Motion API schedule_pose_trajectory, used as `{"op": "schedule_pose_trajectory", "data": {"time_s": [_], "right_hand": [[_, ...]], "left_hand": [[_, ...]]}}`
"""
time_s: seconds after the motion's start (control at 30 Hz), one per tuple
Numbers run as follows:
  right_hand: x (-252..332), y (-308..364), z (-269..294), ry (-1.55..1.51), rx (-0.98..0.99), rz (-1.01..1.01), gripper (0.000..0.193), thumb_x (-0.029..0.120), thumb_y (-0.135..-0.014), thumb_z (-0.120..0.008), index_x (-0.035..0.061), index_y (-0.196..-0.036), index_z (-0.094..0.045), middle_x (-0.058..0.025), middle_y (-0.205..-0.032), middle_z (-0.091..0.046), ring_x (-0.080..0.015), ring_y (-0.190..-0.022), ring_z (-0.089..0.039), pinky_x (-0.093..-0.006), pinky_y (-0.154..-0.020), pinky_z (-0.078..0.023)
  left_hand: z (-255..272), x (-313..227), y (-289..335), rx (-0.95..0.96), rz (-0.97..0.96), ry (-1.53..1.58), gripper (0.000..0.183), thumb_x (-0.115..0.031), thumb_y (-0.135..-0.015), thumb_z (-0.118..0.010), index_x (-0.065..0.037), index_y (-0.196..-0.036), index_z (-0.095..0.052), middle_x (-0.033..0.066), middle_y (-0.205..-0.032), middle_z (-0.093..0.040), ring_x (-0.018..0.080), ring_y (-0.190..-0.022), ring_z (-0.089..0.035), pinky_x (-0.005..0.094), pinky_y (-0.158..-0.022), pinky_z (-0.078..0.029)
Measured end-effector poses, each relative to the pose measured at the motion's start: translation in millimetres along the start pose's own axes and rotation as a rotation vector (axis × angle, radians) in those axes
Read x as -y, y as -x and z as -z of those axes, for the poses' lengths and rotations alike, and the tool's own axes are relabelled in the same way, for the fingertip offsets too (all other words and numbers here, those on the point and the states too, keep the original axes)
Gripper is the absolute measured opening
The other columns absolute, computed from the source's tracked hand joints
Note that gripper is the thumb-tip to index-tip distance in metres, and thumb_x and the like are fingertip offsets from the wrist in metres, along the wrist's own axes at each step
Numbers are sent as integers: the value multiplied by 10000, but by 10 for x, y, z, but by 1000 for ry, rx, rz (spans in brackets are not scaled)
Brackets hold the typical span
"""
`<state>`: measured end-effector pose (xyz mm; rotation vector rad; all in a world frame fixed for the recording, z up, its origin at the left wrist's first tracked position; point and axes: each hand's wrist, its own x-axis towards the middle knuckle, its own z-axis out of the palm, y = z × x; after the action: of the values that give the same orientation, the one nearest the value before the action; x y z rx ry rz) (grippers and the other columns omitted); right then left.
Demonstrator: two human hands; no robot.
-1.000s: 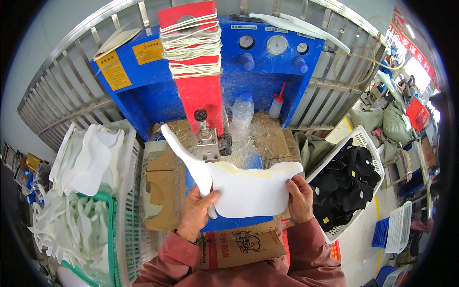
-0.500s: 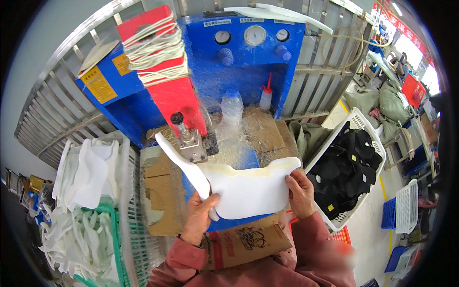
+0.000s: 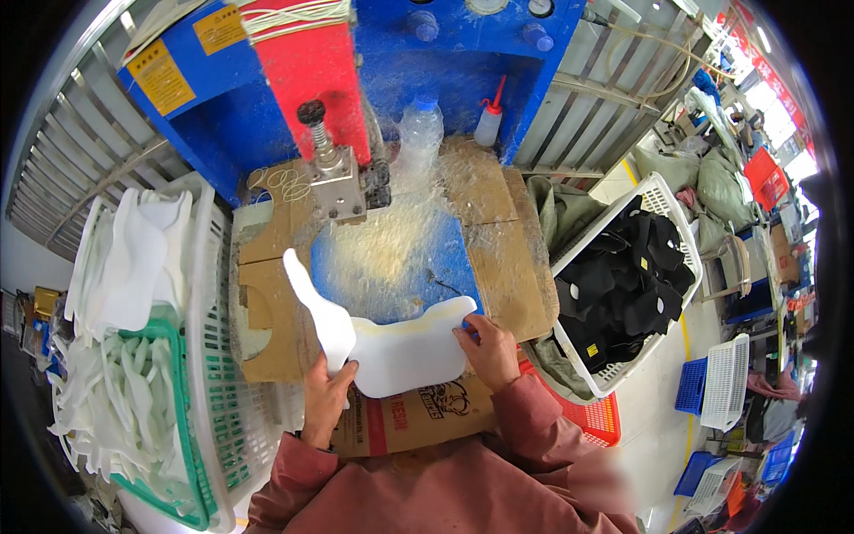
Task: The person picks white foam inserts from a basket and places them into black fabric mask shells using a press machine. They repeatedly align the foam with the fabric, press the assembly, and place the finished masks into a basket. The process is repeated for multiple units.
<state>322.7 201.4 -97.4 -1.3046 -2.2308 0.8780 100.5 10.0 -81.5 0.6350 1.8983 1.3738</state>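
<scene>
A white foam panel is held up in front of me, its wavy far edge tinted pale yellow. Along its left side runs a long curved white foam strip, rising past the panel; I cannot tell whether the two are joined. My left hand is closed on the lower end of the strip and the panel's left edge, thumb on the near side. At the panel's upper right corner, my right hand pinches the edge with thumb and fingers. Beyond them stands a red machine arm with a metal head.
Pale residue covers the blue work surface, with cardboard around it. A plastic bottle and a red-tipped squeeze bottle stand behind. White foam pieces fill baskets at left; black pieces fill a white basket at right.
Both hands have drawn the white panel and strip nearer my body and to the left, off most of the blue surface. The view has tilted downward. Both grips stay closed.
</scene>
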Motion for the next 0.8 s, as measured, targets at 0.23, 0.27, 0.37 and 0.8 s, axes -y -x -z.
{"op": "schedule_pose_trajectory", "data": {"time_s": [0.23,0.27,0.37,0.8], "right_hand": [[446,-7,563,-69,45,45,202,260,-880,-704,70,-949,-712,-142,-908,-714,-327,-756,-690,-453,-637,-545],[618,12,591,-62,45,269,170,230,-862,-706,87,-952,-723,-127,-988,-712,-315,-843,-692,-446,-692,-555],[1117,161,675,205,95,863,278,187,-821,-675,132,-1092,-708,-98,-1275,-626,-321,-1189,-597,-468,-965,-509],[1158,176,680,199,572,888,593,254,-759,-779,120,-1312,-611,-115,-1079,-576,-287,-972,-622,-429,-857,-509]], "left_hand": [[383,-352,219,-93,-264,-429,421,-84,-892,-643,-6,-1298,-567,211,-1156,-674,340,-1034,-671,421,-891,-511],[414,-433,211,-30,-260,-544,462,-85,-877,-652,-53,-1329,-562,222,-1176,-660,387,-1066,-649,443,-887,-517],[366,-634,229,260,-350,-593,513,-93,-840,-671,-31,-1336,-555,227,-1192,-651,408,-1093,-628,449,-912,-518],[418,-735,125,593,-318,-374,563,-120,-831,-729,-54,-1365,-565,173,-1177,-677,320,-1035,-667,384,-906,-528]]}}
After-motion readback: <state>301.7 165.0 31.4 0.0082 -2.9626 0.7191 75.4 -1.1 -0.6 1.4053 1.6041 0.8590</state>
